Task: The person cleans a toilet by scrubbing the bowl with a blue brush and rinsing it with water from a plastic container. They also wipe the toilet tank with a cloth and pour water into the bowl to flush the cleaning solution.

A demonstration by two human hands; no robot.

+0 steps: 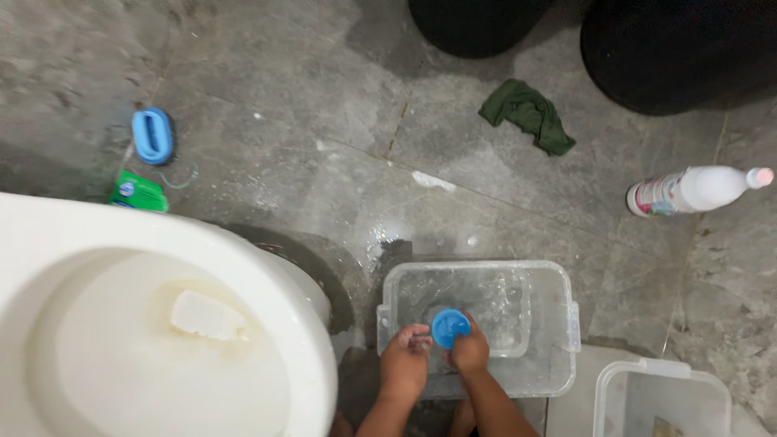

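Grey stone floor tiles [340,105], wet in patches, carried everything in view. Over the near edge of a clear plastic tub [558,324], the right hand [469,353] was clamped on a small round blue object [450,327], possibly a cap or scrubber, held just above the water inside. The left hand [406,362] sat right beside it, fingers curled together at the tub's near-left corner; whether it held anything could not be told. Judging from this, keeping both hands low and inside the tub walls would have limited splashing onto the floor. A white toilet bowl [267,267] stood just left of the tub, and a second clear container [647,376] sat at the near-right. Farther out lay a white bottle [696,190] on its side, a green cloth [530,113], a blue brush [152,136] and a green packet [139,194].
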